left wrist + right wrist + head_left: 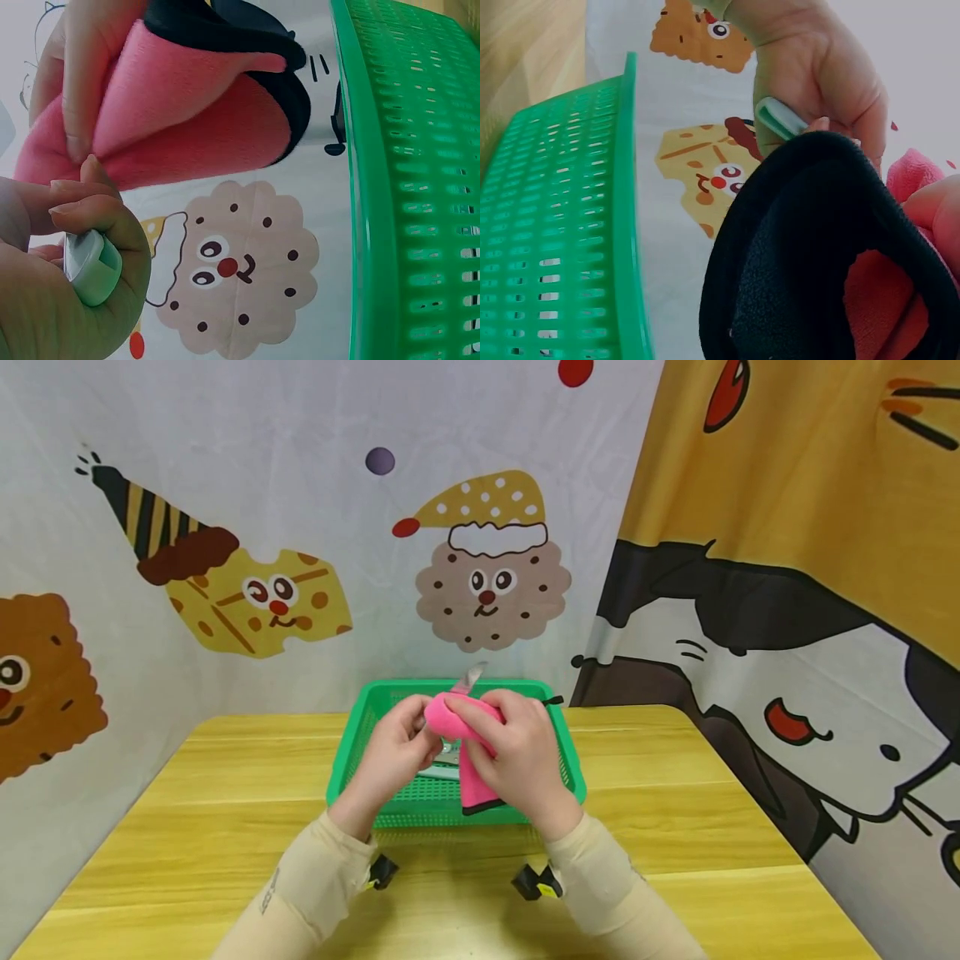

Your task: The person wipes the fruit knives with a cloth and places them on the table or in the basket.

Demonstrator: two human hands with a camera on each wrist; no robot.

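Observation:
Above the basket, my left hand (401,739) grips the pale mint handle (96,270) of a knife, its fingers curled round it. The knife's metal blade (471,677) sticks out beyond a pink cloth (453,718) with black edging. My right hand (521,747) pinches this cloth, folded over the knife, so the middle of the blade is hidden. One end of the cloth hangs down over the basket. In the right wrist view the cloth's dark edging (810,150) covers much of the knife, and the handle's end shows beside the left hand.
A green plastic basket (345,752) with slotted walls stands on the wooden table (225,810) below both hands. In it lie a pale mint item (441,772) and some metal pieces. Behind the table hangs a printed curtain (300,443) with cartoon figures.

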